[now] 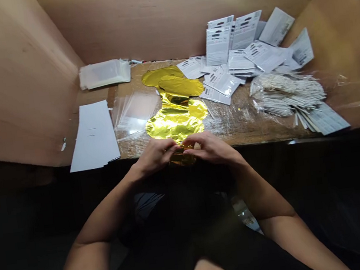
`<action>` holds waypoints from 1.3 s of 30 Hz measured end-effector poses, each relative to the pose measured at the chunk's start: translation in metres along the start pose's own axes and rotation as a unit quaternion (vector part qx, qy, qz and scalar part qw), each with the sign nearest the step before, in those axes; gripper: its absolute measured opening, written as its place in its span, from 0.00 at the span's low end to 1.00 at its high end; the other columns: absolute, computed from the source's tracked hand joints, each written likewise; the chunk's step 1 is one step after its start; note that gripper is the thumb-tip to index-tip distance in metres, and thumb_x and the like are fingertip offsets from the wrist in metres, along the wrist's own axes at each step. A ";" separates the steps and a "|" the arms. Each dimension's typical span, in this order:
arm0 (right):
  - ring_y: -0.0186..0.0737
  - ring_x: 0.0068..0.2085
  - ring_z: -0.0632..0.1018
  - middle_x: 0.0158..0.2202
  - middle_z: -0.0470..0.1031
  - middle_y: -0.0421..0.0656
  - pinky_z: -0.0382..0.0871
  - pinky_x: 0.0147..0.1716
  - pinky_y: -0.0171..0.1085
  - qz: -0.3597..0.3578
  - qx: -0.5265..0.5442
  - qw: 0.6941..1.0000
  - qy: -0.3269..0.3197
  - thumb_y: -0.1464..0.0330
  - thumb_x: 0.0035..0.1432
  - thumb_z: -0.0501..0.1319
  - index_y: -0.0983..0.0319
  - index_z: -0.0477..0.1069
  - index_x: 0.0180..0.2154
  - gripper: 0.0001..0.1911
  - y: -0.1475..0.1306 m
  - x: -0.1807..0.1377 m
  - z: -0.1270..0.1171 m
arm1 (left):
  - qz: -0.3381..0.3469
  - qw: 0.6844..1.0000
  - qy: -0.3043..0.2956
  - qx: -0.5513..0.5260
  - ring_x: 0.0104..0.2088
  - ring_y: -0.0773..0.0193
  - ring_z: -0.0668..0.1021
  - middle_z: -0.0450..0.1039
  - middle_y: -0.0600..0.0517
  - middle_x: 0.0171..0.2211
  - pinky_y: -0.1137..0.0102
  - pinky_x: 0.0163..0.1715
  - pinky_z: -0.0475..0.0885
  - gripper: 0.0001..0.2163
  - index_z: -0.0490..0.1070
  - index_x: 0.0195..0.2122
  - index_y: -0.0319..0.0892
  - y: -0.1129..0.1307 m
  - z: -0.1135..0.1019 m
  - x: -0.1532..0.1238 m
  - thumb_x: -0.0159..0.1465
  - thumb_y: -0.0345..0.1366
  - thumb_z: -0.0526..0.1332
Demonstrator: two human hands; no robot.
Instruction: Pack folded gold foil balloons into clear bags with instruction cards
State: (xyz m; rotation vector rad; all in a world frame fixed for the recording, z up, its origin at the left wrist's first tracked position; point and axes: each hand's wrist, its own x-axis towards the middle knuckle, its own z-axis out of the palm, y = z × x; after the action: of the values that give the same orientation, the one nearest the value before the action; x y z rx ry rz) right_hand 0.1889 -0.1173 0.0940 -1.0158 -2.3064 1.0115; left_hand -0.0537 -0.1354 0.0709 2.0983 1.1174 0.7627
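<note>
A flat gold foil balloon (175, 124) lies on the wooden table (247, 122), its near end hanging over the front edge. My left hand (154, 155) and my right hand (211, 148) both pinch that near end, fingers closed on the crumpled foil between them. Two more gold foil balloons (173, 81) lie further back on the table.
A stack of white cards (94, 134) and clear plastic bags (134, 112) lie at the left, a bag stack (104, 73) at the back left. Printed white packets (242, 53) spread across the back right. A bundle of white straws (288, 93) lies at the right. Cardboard walls enclose the table.
</note>
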 end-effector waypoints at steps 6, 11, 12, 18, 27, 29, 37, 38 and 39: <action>0.43 0.28 0.73 0.26 0.76 0.45 0.63 0.31 0.42 -0.004 -0.021 1.000 -0.011 0.60 0.70 0.63 0.58 0.79 0.30 0.16 0.004 0.007 -0.001 | -0.049 0.994 0.089 0.035 0.34 0.57 0.81 0.81 0.47 0.34 0.64 0.39 0.73 0.10 0.79 0.38 0.44 -0.045 -0.031 -0.001 0.70 0.45 0.67; 0.43 0.29 0.77 0.28 0.79 0.44 0.69 0.29 0.40 0.091 0.126 0.986 0.062 0.51 0.65 0.67 0.58 0.81 0.31 0.19 0.019 -0.004 0.002 | -0.261 0.870 0.398 0.126 0.57 0.32 0.78 0.79 0.37 0.44 0.37 0.56 0.71 0.29 0.67 0.32 0.45 -0.139 -0.156 -0.055 0.45 0.54 0.83; 0.44 0.30 0.78 0.28 0.80 0.44 0.70 0.29 0.40 0.107 0.159 0.979 0.071 0.49 0.63 0.69 0.59 0.82 0.32 0.20 0.023 -0.007 0.004 | -0.277 0.861 0.409 0.120 0.57 0.29 0.78 0.79 0.37 0.42 0.33 0.56 0.69 0.33 0.63 0.29 0.46 -0.152 -0.171 -0.068 0.39 0.54 0.85; 0.42 0.32 0.82 0.32 0.83 0.44 0.79 0.35 0.39 0.151 0.302 0.924 0.179 0.49 0.57 0.76 0.60 0.83 0.34 0.20 0.032 -0.004 0.025 | -0.241 0.814 0.524 0.059 0.51 0.37 0.79 0.70 0.49 0.27 0.29 0.65 0.59 0.28 0.62 0.27 0.49 -0.159 -0.179 -0.095 0.47 0.49 0.84; 0.44 0.37 0.83 0.35 0.84 0.45 0.80 0.39 0.42 0.102 0.360 0.908 0.189 0.53 0.60 0.72 0.60 0.81 0.38 0.17 -0.033 0.049 0.064 | -0.059 0.864 0.470 -0.170 0.52 0.52 0.82 0.79 0.43 0.52 0.56 0.59 0.77 0.24 0.69 0.55 0.46 -0.034 -0.024 -0.001 0.75 0.63 0.56; 0.44 0.36 0.82 0.35 0.83 0.46 0.79 0.37 0.42 0.125 0.294 0.918 0.235 0.55 0.60 0.70 0.60 0.80 0.38 0.14 -0.030 0.048 0.065 | -0.070 0.854 0.458 -0.238 0.52 0.52 0.83 0.79 0.43 0.52 0.58 0.57 0.78 0.28 0.68 0.56 0.46 -0.009 0.008 0.010 0.71 0.65 0.60; 0.42 0.30 0.77 0.31 0.79 0.44 0.73 0.32 0.40 0.203 0.219 0.912 0.281 0.53 0.60 0.69 0.60 0.76 0.38 0.17 0.007 0.006 0.063 | -0.116 0.894 0.358 -0.243 0.42 0.55 0.85 0.82 0.44 0.45 0.64 0.45 0.80 0.24 0.73 0.50 0.42 -0.001 0.038 0.023 0.65 0.56 0.73; 0.43 0.33 0.77 0.34 0.79 0.45 0.73 0.34 0.40 0.205 0.182 0.916 0.292 0.52 0.59 0.70 0.60 0.75 0.39 0.18 0.010 0.004 0.060 | -0.123 0.893 0.369 -0.228 0.41 0.56 0.84 0.83 0.45 0.44 0.64 0.45 0.80 0.21 0.74 0.49 0.42 -0.002 0.041 0.024 0.66 0.53 0.72; 0.44 0.36 0.77 0.37 0.79 0.47 0.73 0.36 0.41 0.205 0.142 0.918 0.308 0.51 0.57 0.72 0.60 0.74 0.41 0.21 0.014 0.003 0.056 | -0.124 0.891 0.377 -0.220 0.41 0.57 0.84 0.83 0.46 0.43 0.64 0.45 0.79 0.19 0.75 0.47 0.41 -0.002 0.045 0.026 0.67 0.51 0.72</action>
State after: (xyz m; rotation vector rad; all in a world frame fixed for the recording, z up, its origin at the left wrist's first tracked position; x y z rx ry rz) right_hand 0.1585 -0.1340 0.0476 -1.4700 -1.4241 0.9561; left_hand -0.0094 -0.1236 0.0458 1.2507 1.3916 1.6001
